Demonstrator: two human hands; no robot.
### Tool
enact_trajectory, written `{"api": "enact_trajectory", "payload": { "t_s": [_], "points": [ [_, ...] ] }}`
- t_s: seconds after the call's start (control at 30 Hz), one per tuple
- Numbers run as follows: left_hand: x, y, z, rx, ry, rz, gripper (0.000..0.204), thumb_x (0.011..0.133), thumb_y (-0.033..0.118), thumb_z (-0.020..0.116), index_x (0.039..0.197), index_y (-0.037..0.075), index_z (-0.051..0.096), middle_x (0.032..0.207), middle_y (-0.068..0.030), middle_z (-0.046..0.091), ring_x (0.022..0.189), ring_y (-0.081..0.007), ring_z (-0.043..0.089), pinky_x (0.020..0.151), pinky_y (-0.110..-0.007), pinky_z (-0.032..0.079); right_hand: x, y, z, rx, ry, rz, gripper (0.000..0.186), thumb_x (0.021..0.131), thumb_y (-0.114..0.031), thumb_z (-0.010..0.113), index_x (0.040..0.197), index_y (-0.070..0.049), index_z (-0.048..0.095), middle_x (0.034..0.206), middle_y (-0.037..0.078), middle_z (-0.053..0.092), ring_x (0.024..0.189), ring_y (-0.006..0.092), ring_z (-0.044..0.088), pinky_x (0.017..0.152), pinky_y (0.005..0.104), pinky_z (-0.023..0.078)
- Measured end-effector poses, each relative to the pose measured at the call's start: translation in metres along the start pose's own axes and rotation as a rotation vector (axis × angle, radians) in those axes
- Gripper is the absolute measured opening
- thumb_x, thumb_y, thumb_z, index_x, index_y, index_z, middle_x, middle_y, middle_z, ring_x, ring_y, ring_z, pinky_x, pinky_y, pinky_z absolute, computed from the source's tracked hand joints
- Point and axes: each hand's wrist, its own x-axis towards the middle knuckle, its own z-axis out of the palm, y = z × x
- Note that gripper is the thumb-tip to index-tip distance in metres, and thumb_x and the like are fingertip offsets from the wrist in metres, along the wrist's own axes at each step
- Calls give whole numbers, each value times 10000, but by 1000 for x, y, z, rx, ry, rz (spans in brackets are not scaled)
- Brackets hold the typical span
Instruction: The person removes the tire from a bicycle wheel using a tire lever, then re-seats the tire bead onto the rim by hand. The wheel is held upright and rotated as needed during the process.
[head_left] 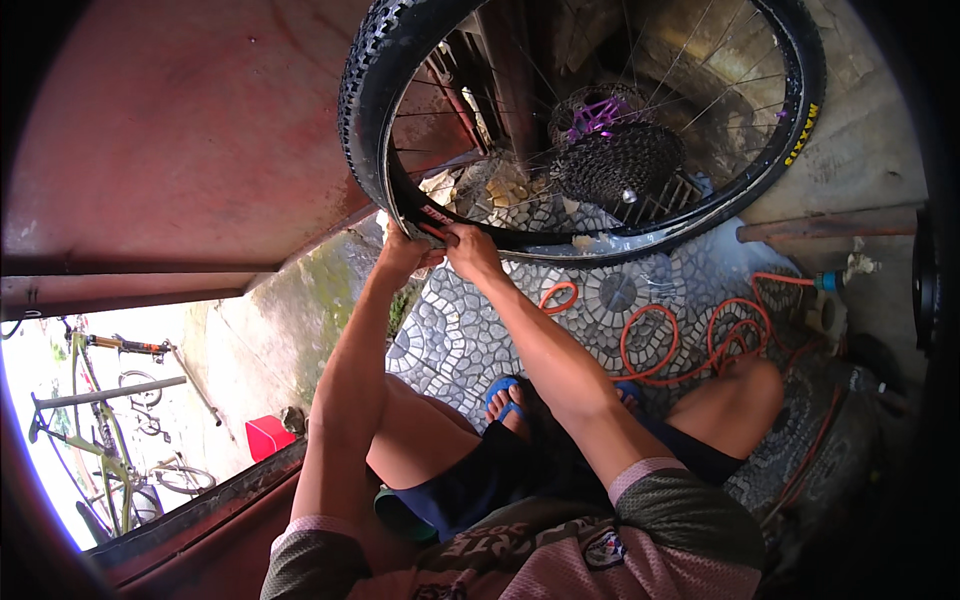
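Note:
A bicycle wheel stands in front of me, with a knobby black tire (pixel 364 100), a black rim (pixel 520 238) and a purple hub (pixel 600 117) beside a dark cassette (pixel 620 165). Along the lower edge, part of the tire sits away from the rim, and milky liquid (pixel 625 242) coats it. My left hand (pixel 403 252) grips the tire's lower left side, fingers closed around it. Right beside it, my right hand (pixel 470 250) is closed on the tire and rim edge. A thin orange-red strip (pixel 432 231) shows at its fingertips; its kind I cannot make out.
An orange hose (pixel 650 378) lies coiled on the pebble-patterned floor (pixel 440 320), with white liquid spilled near the wheel. A red metal panel (pixel 180 130) rises at left. Beyond it are a green bicycle frame (pixel 110 440) and a red container (pixel 267 437). A pipe (pixel 830 224) juts in at right.

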Motion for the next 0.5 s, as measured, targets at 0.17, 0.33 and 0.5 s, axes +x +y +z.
{"api": "enact_trajectory", "payload": {
  "t_s": [0.17, 0.33, 0.5],
  "points": [
    [-7, 6, 11, 12, -1, -3, 691, 897, -127, 505, 1467, 168, 250, 1227, -182, 649, 963, -384, 752, 809, -481, 672, -10, 26, -19, -69, -78, 95, 253, 949, -179, 566, 1105, -153, 763, 1047, 195, 738, 977, 428, 694, 851, 521, 555],
    [-10, 1, -11, 94, 21, -42, 652, 932, -66, 550, 1461, 187, 265, 1256, -154, 659, 986, -345, 752, 779, -454, 660, -1, 5, -20, -23, -238, 9, 270, 967, -203, 557, 1135, -167, 765, 1089, 163, 747, 1019, 374, 711, 904, 457, 568],
    [-4, 5, 6, 203, 68, -62, 633, 928, -41, 592, 1453, 198, 332, 1308, -96, 627, 1112, -285, 703, 797, -486, 642, -1, 44, -30, -101, -133, 41, 284, 980, -214, 535, 1136, -142, 761, 1086, 175, 747, 1005, 371, 718, 894, 463, 569]
  ]
}}
